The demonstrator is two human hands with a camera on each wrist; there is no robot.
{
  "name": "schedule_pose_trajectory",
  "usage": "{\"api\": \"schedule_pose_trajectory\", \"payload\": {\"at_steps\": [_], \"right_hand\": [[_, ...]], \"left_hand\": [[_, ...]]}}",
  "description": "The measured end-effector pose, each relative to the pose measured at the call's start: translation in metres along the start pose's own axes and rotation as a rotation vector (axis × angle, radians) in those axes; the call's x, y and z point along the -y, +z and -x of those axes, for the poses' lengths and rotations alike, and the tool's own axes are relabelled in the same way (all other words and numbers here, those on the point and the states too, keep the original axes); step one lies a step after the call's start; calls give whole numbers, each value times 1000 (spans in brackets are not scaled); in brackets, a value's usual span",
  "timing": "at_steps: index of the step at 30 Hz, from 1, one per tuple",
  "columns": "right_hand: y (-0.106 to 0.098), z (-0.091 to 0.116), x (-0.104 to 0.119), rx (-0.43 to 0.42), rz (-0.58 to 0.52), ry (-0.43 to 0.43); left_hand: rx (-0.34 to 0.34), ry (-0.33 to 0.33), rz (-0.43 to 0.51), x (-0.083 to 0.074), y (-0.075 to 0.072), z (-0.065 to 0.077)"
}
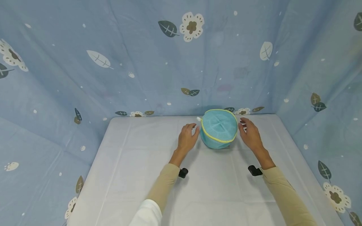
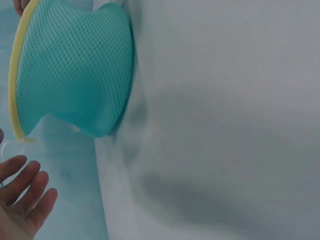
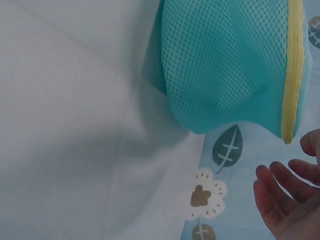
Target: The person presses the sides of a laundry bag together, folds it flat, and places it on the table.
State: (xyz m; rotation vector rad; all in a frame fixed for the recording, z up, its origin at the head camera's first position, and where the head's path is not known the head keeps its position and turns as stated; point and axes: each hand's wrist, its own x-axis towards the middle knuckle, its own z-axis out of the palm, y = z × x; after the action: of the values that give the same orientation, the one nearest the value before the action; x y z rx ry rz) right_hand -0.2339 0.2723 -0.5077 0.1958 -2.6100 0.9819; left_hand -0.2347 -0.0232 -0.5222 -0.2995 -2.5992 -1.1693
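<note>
A turquoise mesh laundry bag (image 1: 220, 125), round and drum-shaped with yellow trim at its top rim, stands near the back edge of the white table. Its side sags inward in both wrist views, where the mesh bag (image 2: 75, 70) shows its yellow edge. To its left is my left hand (image 1: 187, 137), fingers loosely bent and holding nothing. On the other side my right hand (image 1: 250, 135) is held just beside the rim, also with nothing in it. The right wrist view shows a small gap between the right fingers (image 3: 280, 187) and the mesh bag (image 3: 225, 65).
The white-covered table (image 1: 141, 163) reaches back to a blue curtain (image 1: 141, 62) printed with leaves and flowers, which also hangs on both sides. Black wrist-worn pieces stick out by the left sleeve (image 1: 162, 185) and the right sleeve (image 1: 285, 194). A small white tab (image 1: 199, 119) projects from the bag's left.
</note>
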Motion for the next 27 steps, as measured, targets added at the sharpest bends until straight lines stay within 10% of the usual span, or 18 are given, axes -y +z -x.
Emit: {"api": "schedule_pose_trajectory", "payload": {"at_steps": [14, 27], "right_hand": [[4, -4, 10, 17, -67, -17], [-1, -4, 15, 73, -223, 135]], "left_hand": [[47, -1, 155, -15, 8, -4], [54, -198, 444, -25, 5, -5]]}}
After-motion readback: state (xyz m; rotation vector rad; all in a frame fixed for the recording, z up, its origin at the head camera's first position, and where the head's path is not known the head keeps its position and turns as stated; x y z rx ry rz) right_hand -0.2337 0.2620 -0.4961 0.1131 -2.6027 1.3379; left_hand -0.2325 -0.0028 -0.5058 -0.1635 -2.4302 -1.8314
